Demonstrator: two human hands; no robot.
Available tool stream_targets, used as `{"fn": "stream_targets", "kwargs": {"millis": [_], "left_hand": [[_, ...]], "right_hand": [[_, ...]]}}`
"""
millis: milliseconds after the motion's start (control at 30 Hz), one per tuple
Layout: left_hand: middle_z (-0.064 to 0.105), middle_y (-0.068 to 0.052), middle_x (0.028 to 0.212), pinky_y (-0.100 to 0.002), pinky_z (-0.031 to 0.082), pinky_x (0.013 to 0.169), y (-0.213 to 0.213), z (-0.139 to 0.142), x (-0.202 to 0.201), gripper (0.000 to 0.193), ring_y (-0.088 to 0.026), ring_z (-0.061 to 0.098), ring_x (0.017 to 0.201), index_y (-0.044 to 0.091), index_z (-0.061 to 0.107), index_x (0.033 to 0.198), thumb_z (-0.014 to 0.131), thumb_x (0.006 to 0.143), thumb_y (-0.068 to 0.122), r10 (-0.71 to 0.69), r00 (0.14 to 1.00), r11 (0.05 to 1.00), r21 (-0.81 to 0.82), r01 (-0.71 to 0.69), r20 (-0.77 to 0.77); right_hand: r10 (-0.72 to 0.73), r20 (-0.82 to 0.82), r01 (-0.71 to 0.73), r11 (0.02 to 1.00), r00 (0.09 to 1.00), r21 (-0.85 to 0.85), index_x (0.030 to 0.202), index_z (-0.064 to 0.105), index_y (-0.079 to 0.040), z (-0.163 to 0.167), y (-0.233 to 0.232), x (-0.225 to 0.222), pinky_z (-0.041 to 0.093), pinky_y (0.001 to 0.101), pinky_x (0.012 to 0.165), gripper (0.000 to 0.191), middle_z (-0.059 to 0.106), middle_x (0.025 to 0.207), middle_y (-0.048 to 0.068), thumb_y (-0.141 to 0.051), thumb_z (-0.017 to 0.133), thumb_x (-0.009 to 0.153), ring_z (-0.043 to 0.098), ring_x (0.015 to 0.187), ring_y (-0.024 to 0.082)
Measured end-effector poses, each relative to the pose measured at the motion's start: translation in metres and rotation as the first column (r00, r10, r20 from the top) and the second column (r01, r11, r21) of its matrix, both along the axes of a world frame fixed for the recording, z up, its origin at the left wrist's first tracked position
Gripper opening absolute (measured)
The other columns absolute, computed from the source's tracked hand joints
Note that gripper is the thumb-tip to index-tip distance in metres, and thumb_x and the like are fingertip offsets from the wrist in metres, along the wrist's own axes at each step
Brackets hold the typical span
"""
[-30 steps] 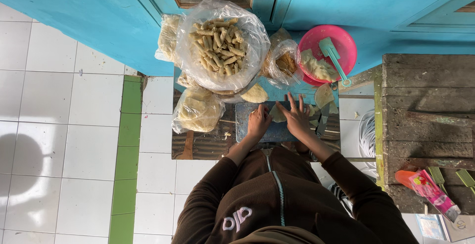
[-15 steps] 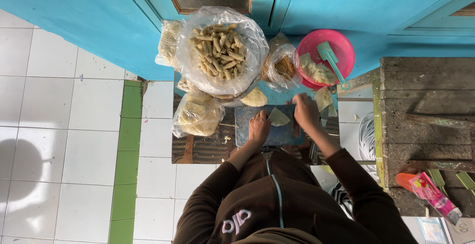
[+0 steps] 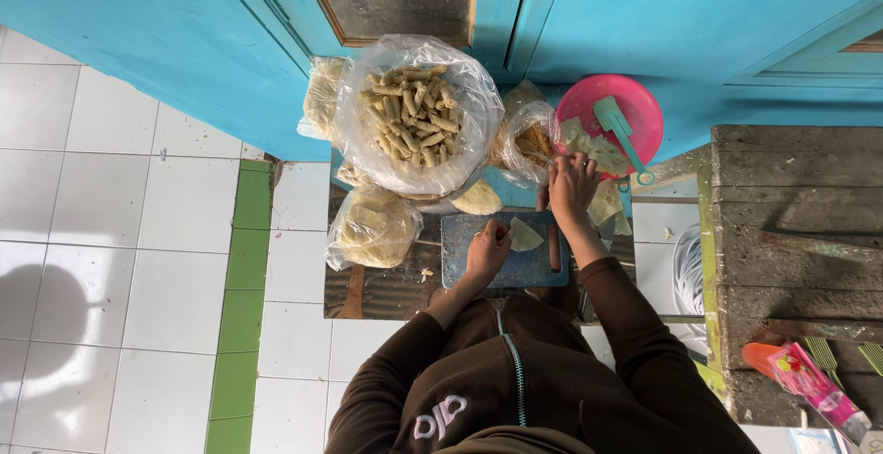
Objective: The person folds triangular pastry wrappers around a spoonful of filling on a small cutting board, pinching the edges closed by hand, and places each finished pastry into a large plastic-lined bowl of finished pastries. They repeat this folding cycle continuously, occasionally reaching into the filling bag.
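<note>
Left hand (image 3: 487,247) pinches the thin wrapper (image 3: 526,233) on the blue board (image 3: 460,265); right hand (image 3: 572,183) reaches past the board's far edge, its grip unclear

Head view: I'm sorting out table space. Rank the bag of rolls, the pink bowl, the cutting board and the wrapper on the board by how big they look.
1. Bag of rolls, clearly largest.
2. Cutting board and pink bowl look alike; hands and other things partly cover both, so no ranking between them.
3. Wrapper, smallest.

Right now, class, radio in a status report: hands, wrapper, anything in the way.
Left hand on wrapper, on blue board. Right hand reaching by pink bowl. Sausage beside wrapper.
</note>
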State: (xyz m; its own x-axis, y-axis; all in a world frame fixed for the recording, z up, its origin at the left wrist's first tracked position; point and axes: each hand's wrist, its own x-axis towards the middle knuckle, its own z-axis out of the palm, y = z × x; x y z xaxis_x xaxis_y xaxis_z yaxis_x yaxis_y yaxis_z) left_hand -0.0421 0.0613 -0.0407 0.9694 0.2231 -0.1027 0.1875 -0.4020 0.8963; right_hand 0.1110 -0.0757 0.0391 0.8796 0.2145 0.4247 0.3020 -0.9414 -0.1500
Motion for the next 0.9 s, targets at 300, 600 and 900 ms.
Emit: {"fn": "stream_targets", "kwargs": {"millis": [300,600,900], "left_hand": [[0.071,-0.011,0.088,-0.042,0.054,0.068,-0.001,-0.007,-0.003,0.026,-0.029,0.07,0.076,0.009,0.055,0.108,0.071,0.091,0.02,0.01,1.0,0.999,-0.047,-0.01,-0.006],[0.068,-0.009,0.089,-0.04,0.054,0.066,0.001,-0.007,-0.001,0.037,-0.025,0.067,0.072,0.008,0.054,0.109,0.079,0.085,0.02,-0.015,1.0,0.999,-0.035,0.015,0.015],[0.068,-0.01,0.091,-0.039,0.056,0.067,0.003,-0.003,0.0,0.038,-0.026,0.068,0.074,0.007,0.054,0.109,0.08,0.084,0.015,-0.012,0.997,0.998,-0.063,0.017,0.077]], "right_hand": [[0.043,-0.053,-0.038,0.994,0.998,0.106,0.103,0.071,-0.018,-0.008,-0.008,0.002,0.04,0.0441,0.084,0.011,0.071,0.097,0.0,-0.025,0.076,0.096,0.06,0.097,0.026],[0.105,-0.072,-0.087,0.971,0.992,0.222,0.1,0.081,-0.019,-0.004,-0.007,-0.002,0.046,0.0457,0.078,0.011,0.072,0.083,0.005,-0.025,0.077,0.092,0.061,0.091,0.029],[0.231,-0.603,0.415,0.541,0.763,0.732,0.109,0.076,-0.001,-0.004,-0.01,0.01,0.047,0.0278,0.05,0.028,0.075,0.08,0.008,-0.025,0.072,0.097,0.064,0.059,0.011]]}}
